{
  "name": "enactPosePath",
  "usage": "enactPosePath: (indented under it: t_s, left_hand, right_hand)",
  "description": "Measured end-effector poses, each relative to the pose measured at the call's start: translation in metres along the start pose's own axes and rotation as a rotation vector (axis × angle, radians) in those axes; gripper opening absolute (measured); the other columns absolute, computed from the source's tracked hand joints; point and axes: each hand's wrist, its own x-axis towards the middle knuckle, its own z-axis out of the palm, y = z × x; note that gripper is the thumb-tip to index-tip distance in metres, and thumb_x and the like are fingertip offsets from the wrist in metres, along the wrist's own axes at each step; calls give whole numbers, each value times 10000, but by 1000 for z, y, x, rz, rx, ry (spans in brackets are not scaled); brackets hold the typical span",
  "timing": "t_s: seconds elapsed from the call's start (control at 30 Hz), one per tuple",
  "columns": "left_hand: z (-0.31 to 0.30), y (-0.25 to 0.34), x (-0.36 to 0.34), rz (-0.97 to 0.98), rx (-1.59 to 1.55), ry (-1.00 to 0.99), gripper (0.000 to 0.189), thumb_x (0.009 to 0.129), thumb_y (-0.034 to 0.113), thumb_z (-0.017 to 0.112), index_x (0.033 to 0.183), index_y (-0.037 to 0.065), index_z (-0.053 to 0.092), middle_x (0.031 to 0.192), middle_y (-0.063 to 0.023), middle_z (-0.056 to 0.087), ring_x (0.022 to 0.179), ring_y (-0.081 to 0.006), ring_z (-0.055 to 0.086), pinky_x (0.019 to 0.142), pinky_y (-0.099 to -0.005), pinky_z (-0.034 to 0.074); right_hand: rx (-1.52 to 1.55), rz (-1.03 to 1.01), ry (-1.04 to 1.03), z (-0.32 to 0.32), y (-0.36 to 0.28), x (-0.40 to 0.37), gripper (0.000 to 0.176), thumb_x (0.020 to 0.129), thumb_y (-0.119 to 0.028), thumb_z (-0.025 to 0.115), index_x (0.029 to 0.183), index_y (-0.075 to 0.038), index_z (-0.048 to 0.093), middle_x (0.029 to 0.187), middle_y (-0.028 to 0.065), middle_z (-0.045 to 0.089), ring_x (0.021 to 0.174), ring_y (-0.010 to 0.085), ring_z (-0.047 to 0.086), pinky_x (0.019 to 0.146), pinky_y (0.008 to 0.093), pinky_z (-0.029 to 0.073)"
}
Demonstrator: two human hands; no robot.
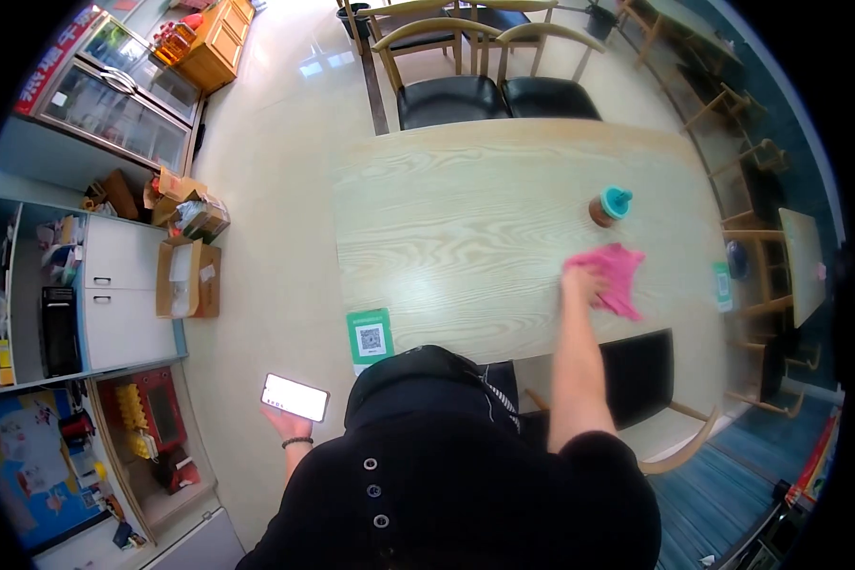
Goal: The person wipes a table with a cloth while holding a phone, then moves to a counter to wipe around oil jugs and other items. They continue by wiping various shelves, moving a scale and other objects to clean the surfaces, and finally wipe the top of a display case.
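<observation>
A pink cloth point(619, 277) lies crumpled on the right part of the pale wooden table point(446, 218). My right hand point(584, 283) presses on its left side, the fingers over the fabric and slightly blurred. Beyond the cloth stands a brown cup with a teal lid point(610, 206), apart from my hand. Off the table's left side, above the floor, my left hand point(287, 424) holds a phone point(295, 398) with a bright white screen. A dark beaded bracelet is round that wrist.
Green QR-code cards sit at the table's near left corner point(370, 339) and right edge point(723, 286). Black-seated chairs point(454, 99) stand along the far side, another chair point(638, 373) at the near right. Cardboard boxes point(188, 277) and cabinets line the left.
</observation>
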Motion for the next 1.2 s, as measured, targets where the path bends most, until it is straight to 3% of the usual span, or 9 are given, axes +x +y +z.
enactPosePath:
  t_s: [0.27, 0.33, 0.4, 0.43, 0.53, 0.6, 0.9, 1.0, 1.2]
  left_hand:
    - [-27, -1, -23, 5, -39, -28, 722, 826, 636, 153, 1287, 117, 347, 1348, -41, 316, 1221, -251, 310, 1015, -427, 223]
    - [-23, 0, -27, -1, -51, -44, 594, 881, 520, 224, 1279, 90, 318, 1340, -55, 317, 1207, -239, 326, 1011, -419, 231]
    - [-50, 2, -13, 210, 443, -77, 468, 905, 365, 324, 1250, 54, 272, 1312, -80, 335, 1182, -229, 349, 996, -416, 262]
    - [-50, 7, -20, 95, 167, -136, 406, 896, 239, 382, 1222, 47, 237, 1275, -97, 357, 1157, -221, 369, 978, -399, 294]
    - [-74, 16, -11, 228, 534, -17, 397, 898, 298, 344, 1227, 85, 290, 1265, -72, 376, 1148, -225, 382, 965, -380, 317]
    - [-28, 16, -46, 58, 49, -81, 445, 890, 389, 297, 1221, 97, 354, 1262, -55, 395, 1151, -231, 384, 957, -385, 325]
    - [-31, 2, -116, 37, -52, 26, 708, 797, 652, 252, 1324, 181, 285, 1373, -52, 277, 1234, -298, 286, 983, -517, 222]
    - [-1, -11, -136, 42, -286, 163, 748, 762, 705, 261, 1337, 227, 270, 1379, -50, 270, 1231, -321, 290, 977, -530, 228]
    - [-7, -32, -125, 132, 139, 186, 647, 813, 601, 319, 1273, 148, 362, 1328, -51, 343, 1178, -279, 364, 966, -473, 276]
  right_hand:
    - [-162, -1235, -140, 73, -153, -198, 604, 768, -369, 468, 1326, -235, 282, 1408, 164, 121, 1287, 410, 60, 934, 665, 87]
    - [-416, -1545, -209, 63, -161, -246, 614, 731, -370, 536, 1303, -282, 330, 1416, 142, 117, 1292, 393, 73, 946, 650, 109]
    - [-531, -1796, -409, 43, -172, -266, 641, 690, -394, 594, 1283, -307, 366, 1417, 131, 122, 1284, 404, 98, 945, 641, 155]
    - [-540, -1843, -384, 48, -178, -265, 666, 658, -443, 618, 1270, -321, 387, 1404, 114, 174, 1279, 365, 160, 939, 621, 214]
    - [-520, -1887, -380, 69, -233, -232, 645, 655, -454, 623, 1251, -323, 415, 1387, 87, 223, 1274, 299, 210, 928, 609, 251]
    - [-496, -1800, -385, 61, -265, -211, 631, 652, -445, 637, 1236, -319, 434, 1378, 61, 252, 1269, 248, 236, 941, 570, 266]
    - [-399, -1176, 14, 32, -317, -118, 756, 732, -650, 416, 1358, -292, 188, 1417, 133, 138, 1303, 327, 131, 1021, 530, 57]
    - [-410, -916, 15, 16, -305, -88, 794, 758, -690, 287, 1378, -244, 74, 1421, 159, 56, 1304, 353, 84, 1015, 542, -2]
    - [-336, -767, 67, -8, -229, -47, 848, 738, -706, 306, 1380, -193, 98, 1406, 215, 75, 1299, 367, 92, 1018, 521, -21]
